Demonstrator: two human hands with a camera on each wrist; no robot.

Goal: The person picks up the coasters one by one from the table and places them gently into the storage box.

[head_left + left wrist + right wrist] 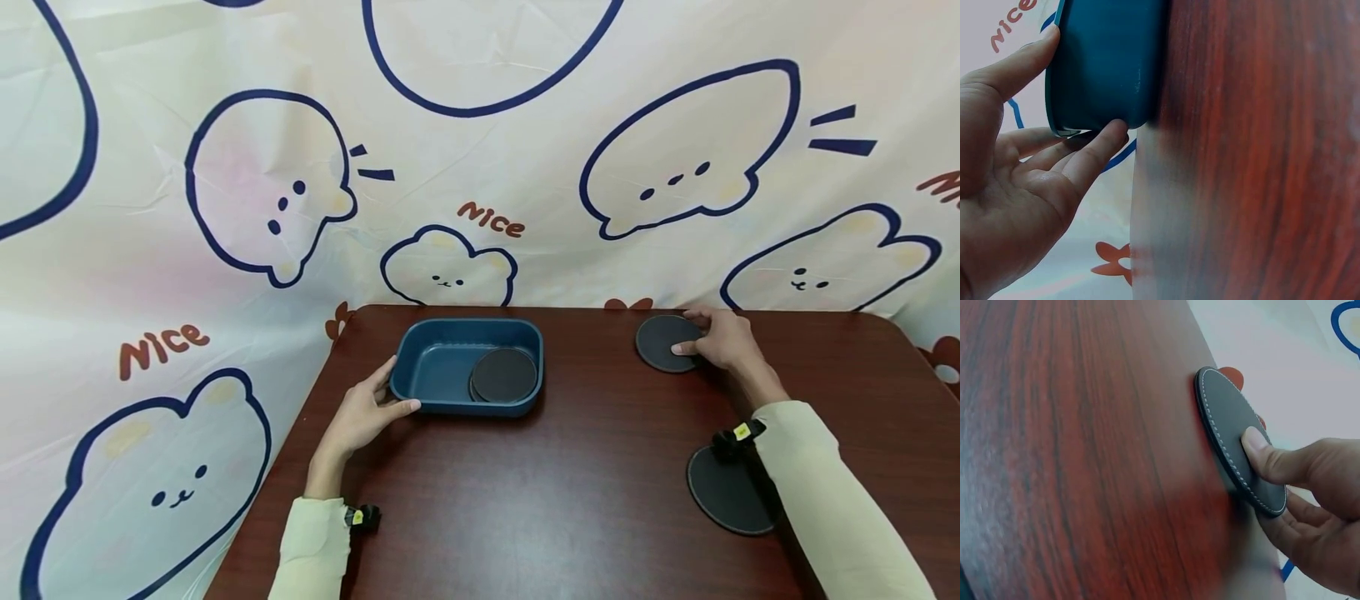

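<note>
My right hand [723, 337] pinches a round black coaster [660, 343] near the table's back edge. Thumb on top and fingers beneath, it keeps the coaster [1229, 419] just over the wood; white stitching runs along the rim. My left hand [365, 417] holds the left end of a blue rectangular tray [431, 408]. In the left wrist view the thumb touches the tray's [1107, 62] upper edge, and the fingers lie against its end wall. Inside the tray, at its right end, round dark coasters [504, 375] lie stacked; how many is hidden.
A larger round black mat [727, 496] with a stitched edge lies on the brown table [555, 492], partly hidden by my right forearm. A printed cloth [540, 183] with cartoon bears hangs behind the table and at its left side.
</note>
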